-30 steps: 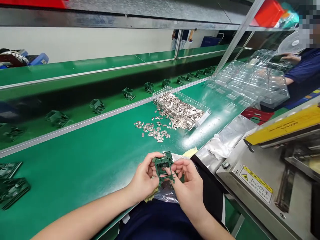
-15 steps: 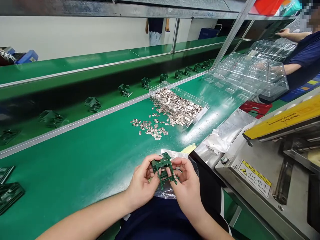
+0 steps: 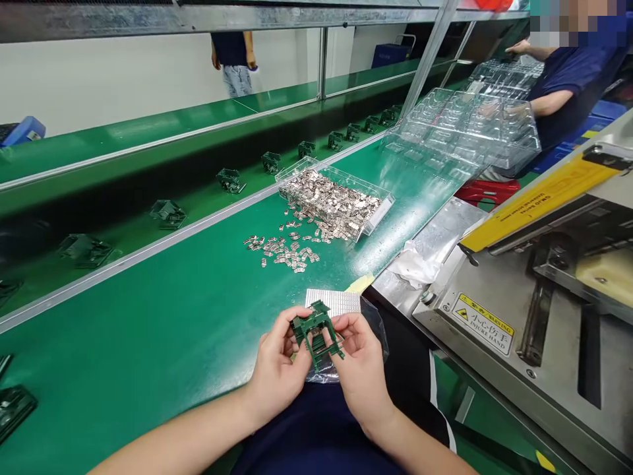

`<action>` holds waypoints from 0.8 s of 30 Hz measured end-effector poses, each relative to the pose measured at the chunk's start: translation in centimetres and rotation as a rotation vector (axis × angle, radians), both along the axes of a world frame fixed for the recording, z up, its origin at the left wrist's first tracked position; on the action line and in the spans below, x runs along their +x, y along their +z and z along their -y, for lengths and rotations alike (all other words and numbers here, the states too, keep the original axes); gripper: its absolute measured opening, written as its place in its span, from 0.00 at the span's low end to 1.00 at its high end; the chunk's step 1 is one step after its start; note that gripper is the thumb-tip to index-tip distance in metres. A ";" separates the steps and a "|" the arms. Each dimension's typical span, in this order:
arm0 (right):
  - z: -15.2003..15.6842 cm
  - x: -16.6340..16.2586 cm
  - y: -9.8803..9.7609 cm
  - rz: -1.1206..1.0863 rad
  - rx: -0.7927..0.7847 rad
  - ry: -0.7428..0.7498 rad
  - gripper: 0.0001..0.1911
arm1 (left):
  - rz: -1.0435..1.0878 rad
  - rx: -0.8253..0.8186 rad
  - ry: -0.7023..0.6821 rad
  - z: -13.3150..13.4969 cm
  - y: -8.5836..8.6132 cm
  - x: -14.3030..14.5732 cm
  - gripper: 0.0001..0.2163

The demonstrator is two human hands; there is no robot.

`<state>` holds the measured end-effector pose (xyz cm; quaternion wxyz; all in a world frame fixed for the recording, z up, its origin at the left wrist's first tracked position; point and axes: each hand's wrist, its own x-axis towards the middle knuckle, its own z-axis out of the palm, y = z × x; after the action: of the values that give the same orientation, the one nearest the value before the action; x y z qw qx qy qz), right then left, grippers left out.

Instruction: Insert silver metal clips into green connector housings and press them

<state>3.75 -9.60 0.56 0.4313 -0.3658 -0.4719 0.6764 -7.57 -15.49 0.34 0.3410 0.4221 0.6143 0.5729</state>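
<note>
Between both hands I hold a dark green plastic frame point(image 3: 316, 328) with two legs pointing toward me. My left hand point(image 3: 284, 356) grips its left side, and my right hand point(image 3: 360, 353) grips its right side, both thumbs pressed against its inner part. Behind the frame lies a silver gridded sheet point(image 3: 336, 301) beside a clear plastic bag point(image 3: 376, 330). Farther off, small metal pieces point(image 3: 287, 252) are scattered on the green table, in front of a clear tray point(image 3: 383, 214) heaped with more of them. Whether a metal piece sits inside the frame I cannot tell.
Along the sunken lane at the back stand several similar green frames point(image 3: 168, 214). Two more parts lie at the left edge. On my right is a metal machine point(image 3: 487, 316) with a hand-injury warning label. Stacked clear trays point(image 3: 459, 132) and a co-worker point(image 3: 568, 86) are beyond.
My view has turned a little to the right, so the scene sits farther left. Both hands keep the same hold on the green frame. The person in the background has moved left.
</note>
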 end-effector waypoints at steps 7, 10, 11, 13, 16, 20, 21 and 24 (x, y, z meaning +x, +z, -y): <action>-0.3 0.8 -0.3 -0.063 -0.067 -0.037 0.14 | -0.035 -0.034 -0.056 -0.7 0.1 0.5 0.12; -0.2 2.4 -1.3 -0.001 -0.033 -0.095 0.11 | -0.067 -0.013 -0.072 -3.2 0.0 -0.2 0.13; -0.2 3.0 -1.9 0.029 -0.023 -0.123 0.10 | -0.060 0.000 -0.047 -4.5 -0.1 -0.4 0.14; 0.0 4.1 -3.3 0.099 -0.044 -0.134 0.11 | 0.011 0.033 0.002 -7.4 -0.5 -0.6 0.15; -0.2 4.6 -5.4 0.154 -0.189 -0.008 0.17 | 0.142 0.063 -0.019 -11.0 -1.6 -0.1 0.14; -1.2 3.3 -6.9 0.093 -0.317 0.143 0.23 | 0.205 0.050 -0.077 -12.0 -2.6 1.4 0.17; -1.5 2.9 -6.9 0.078 -0.320 0.169 0.24 | 0.224 0.045 -0.081 -11.6 -2.6 1.8 0.17; -2.2 2.5 -7.0 0.044 -0.324 0.234 0.24 | 0.298 0.029 -0.072 -10.2 -2.3 2.4 0.15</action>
<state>6.20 -7.41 -6.45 0.2746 -0.3877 -0.4055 0.7809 -5.12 -5.32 -1.98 0.4428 0.3590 0.5329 0.6253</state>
